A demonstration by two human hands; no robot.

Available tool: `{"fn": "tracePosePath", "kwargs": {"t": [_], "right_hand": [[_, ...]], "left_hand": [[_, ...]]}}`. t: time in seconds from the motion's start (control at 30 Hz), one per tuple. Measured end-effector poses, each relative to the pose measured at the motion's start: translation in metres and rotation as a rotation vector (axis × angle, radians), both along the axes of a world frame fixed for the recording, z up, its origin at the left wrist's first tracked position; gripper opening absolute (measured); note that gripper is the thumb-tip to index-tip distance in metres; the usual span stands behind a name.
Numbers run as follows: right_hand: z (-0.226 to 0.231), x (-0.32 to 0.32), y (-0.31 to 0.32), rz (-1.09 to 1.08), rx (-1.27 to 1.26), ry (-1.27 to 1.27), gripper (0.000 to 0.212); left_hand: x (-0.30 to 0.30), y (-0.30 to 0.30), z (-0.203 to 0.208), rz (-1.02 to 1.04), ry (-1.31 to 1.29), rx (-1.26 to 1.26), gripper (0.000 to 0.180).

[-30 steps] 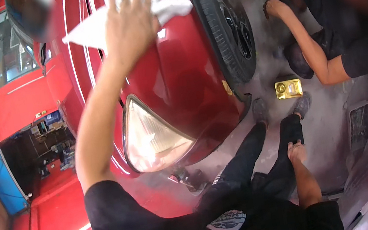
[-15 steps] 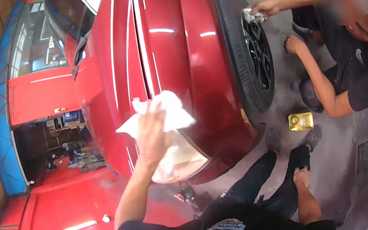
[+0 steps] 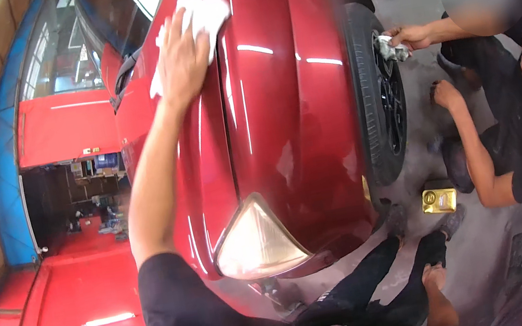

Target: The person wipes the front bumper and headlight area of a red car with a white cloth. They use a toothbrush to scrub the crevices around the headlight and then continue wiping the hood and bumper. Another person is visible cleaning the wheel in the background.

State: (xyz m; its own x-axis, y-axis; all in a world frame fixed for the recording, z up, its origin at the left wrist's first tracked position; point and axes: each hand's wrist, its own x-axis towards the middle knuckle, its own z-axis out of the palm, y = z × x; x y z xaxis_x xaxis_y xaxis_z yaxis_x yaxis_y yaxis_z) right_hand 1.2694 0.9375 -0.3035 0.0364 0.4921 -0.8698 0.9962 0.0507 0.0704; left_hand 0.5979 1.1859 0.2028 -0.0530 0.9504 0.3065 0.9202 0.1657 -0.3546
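A white cloth [image 3: 206,14] is pressed against the glossy dark red body of a car [image 3: 292,102], near a long panel seam. My left hand [image 3: 184,65] is over the cloth, fingers extended, holding it to the panel with the arm reaching far forward. Part of the cloth shows past the fingertips and thumb. My right hand [image 3: 435,276] rests on my leg, holding nothing that shows; its fingers are small and partly hidden. The headlight [image 3: 259,241] is between my body and the cloth.
At the right a person crouches, one hand [image 3: 411,37] holding a crumpled pale cloth [image 3: 395,48] at the black wheel [image 3: 389,93]. A gold rectangular can [image 3: 439,201] stands on the floor by my feet. At the left is a red vehicle with a window [image 3: 60,55].
My left hand and the white cloth have moved forward from above the headlight, along the panel. The view has shifted slightly. My right hand stays on my leg.
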Motion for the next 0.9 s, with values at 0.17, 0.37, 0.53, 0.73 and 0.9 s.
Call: {"fn": "tracePosePath", "kwargs": {"t": [0.17,0.37,0.53,0.73,0.9], "right_hand": [[0.015,-0.011,0.006,-0.053,0.043,-0.075,0.056],[0.014,-0.007,0.006,0.08,0.041,-0.064,0.05],[-0.029,0.019,-0.017,0.352,0.031,0.075,0.047],[0.04,-0.029,0.013,0.119,-0.004,-0.05,0.051],[0.033,-0.029,0.01,0.18,-0.018,-0.014,0.052]], "left_hand": [[-0.053,0.091,0.02,0.15,-0.296,0.125,0.048],[-0.109,0.096,0.007,0.059,-0.375,0.265,0.052],[-0.152,-0.038,0.038,0.39,-0.359,0.085,0.055],[-0.151,-0.263,0.019,0.695,-0.28,0.126,0.058],[-0.091,-0.448,-0.009,1.012,-0.411,0.282,0.059]]}}
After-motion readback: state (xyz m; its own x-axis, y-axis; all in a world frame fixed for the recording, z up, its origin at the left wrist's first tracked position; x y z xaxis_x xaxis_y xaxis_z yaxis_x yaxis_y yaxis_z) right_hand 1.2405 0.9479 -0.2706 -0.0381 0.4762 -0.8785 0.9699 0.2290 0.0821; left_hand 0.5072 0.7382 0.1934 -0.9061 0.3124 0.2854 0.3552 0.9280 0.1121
